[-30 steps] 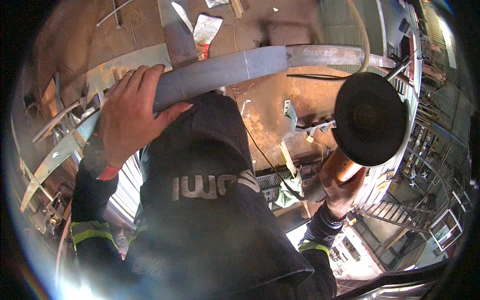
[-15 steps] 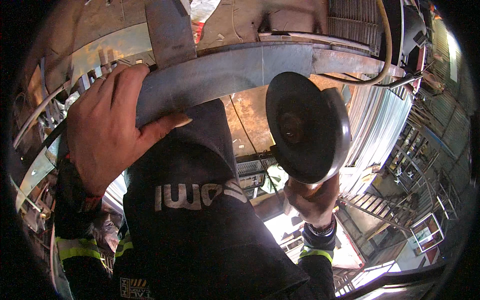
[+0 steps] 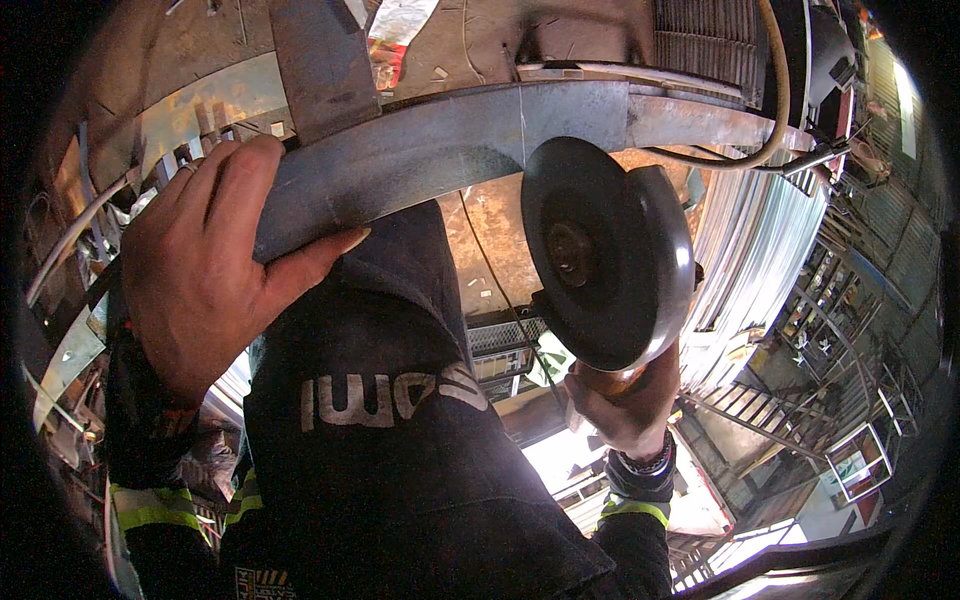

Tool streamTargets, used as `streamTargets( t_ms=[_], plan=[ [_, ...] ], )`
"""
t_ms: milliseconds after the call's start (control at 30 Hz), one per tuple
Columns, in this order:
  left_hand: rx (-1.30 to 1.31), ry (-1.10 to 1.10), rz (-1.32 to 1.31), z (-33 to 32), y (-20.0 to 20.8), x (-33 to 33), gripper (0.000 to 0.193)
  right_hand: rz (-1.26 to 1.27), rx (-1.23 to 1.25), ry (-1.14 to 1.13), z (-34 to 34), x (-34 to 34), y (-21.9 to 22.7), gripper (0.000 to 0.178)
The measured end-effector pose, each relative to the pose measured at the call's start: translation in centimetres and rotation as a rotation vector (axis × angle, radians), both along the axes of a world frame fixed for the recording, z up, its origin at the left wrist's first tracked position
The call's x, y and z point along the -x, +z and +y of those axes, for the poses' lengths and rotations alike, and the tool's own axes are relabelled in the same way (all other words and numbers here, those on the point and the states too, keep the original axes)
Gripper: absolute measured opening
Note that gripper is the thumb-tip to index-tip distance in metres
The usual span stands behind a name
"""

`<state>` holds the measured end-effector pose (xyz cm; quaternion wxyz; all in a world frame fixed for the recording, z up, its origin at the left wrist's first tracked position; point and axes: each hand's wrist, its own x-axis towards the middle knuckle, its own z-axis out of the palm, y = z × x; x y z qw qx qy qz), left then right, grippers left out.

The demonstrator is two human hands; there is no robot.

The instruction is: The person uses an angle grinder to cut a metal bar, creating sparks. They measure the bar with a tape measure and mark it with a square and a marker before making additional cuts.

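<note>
A long grey steel bar (image 3: 440, 150) runs across the upper half of the view, with a thin scribed line across its face. My left hand (image 3: 205, 240) grips its left part, fingers over the far edge and thumb along the near edge. At the right, my right hand (image 3: 625, 400) is closed around an angle grinder, whose body is mostly hidden behind its guard (image 3: 665, 270). The dark round disc (image 3: 570, 245) faces me, its upper edge close to the bar's near edge; whether they touch I cannot tell.
A flat steel plate (image 3: 325, 70) meets the bar's far side. A hose (image 3: 775, 80) curves down at the upper right. Long bright metal lengths (image 3: 750, 250) lie right of the grinder. Below stand a rack-like metal frame (image 3: 740, 415) and a small square frame (image 3: 857, 463).
The grinder has shifted slightly left and up, and its disc's hub shows more clearly. My left hand appears slightly further left, still gripping the bar.
</note>
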<state>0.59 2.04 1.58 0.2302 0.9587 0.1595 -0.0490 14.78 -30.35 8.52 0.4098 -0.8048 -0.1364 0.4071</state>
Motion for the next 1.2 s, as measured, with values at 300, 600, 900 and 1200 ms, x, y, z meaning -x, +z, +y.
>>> streamTargets(
  t_ms=[300, 600, 900, 1200],
  plan=[
    [0.029, -0.026, -0.051, 0.2, -0.2, -0.1, 0.060, -0.033, 0.098, -0.054, 0.4, 0.0, 0.3, 0.079],
    [0.043, -0.021, -0.059, 0.3, -0.2, 0.0, 0.058, -0.051, 0.096, -0.012, 0.3, -0.5, 0.6, 0.081],
    [0.081, 0.025, -0.008, 0.1, 0.1, 0.0, 0.059, 0.052, 0.116, -0.092, 1.1, -0.5, 1.5, 0.084],
    [0.047, -0.013, 0.032, 0.4, 0.1, 0.4, 0.068, -0.074, 0.165, 0.074, 1.9, -1.2, 2.1, 0.088]
  ],
)
